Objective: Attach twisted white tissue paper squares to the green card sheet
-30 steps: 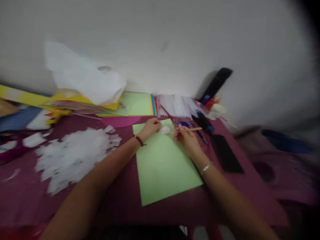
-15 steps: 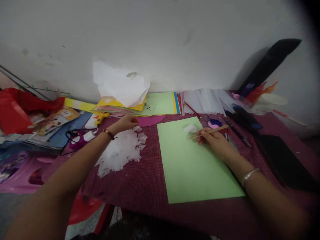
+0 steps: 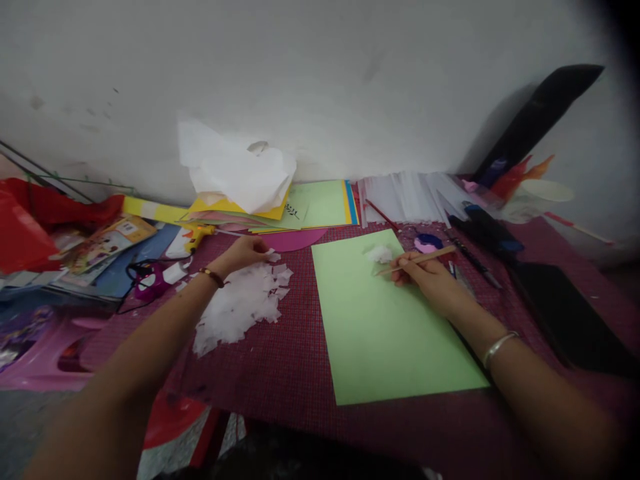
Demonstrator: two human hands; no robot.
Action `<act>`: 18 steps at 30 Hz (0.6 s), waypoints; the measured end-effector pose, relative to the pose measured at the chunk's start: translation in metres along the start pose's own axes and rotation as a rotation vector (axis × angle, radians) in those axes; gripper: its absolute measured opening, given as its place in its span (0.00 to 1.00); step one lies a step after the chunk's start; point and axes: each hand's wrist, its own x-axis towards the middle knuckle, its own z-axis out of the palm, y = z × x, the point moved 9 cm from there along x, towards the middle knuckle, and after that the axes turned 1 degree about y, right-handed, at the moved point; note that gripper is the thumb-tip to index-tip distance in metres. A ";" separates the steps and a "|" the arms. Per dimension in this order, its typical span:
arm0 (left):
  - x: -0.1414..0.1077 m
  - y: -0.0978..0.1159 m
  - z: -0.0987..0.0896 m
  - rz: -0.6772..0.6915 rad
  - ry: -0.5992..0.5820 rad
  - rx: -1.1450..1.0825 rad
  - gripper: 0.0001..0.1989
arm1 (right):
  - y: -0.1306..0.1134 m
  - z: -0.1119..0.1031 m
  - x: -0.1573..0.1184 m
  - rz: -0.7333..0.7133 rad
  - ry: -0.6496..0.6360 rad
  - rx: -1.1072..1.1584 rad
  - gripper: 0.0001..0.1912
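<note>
My left hand is at the far edge of a pile of small white paper pieces, its fingertips pinched at a small paper piece. A light green sheet lies flat on the table to the right. Over its upper right part, my right hand grips a thin wooden stick like a pencil, the tip pointing left and down to the sheet. Just beyond that tip, a small white tuft of paper pieces sits on the green sheet.
Behind are coloured sheets, crumpled white paper and clear plastic strips. A yellow glue gun and a purple device with a cord lie left. At right are a craft knife and a black slab.
My left hand has shifted slightly, its fingers now down at the paper piece by the pile's far edge. My right hand keeps the stick at nearly the same place. The view moved slightly.
</note>
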 end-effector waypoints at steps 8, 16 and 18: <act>-0.005 0.015 -0.018 -0.001 0.109 -0.084 0.15 | 0.001 0.001 0.000 0.002 -0.002 0.021 0.14; -0.032 0.117 0.013 0.087 0.003 -0.340 0.11 | -0.042 0.021 -0.018 0.014 -0.053 0.140 0.12; -0.039 0.131 0.030 0.084 -0.037 -0.350 0.10 | -0.057 0.039 -0.025 0.050 -0.063 0.180 0.09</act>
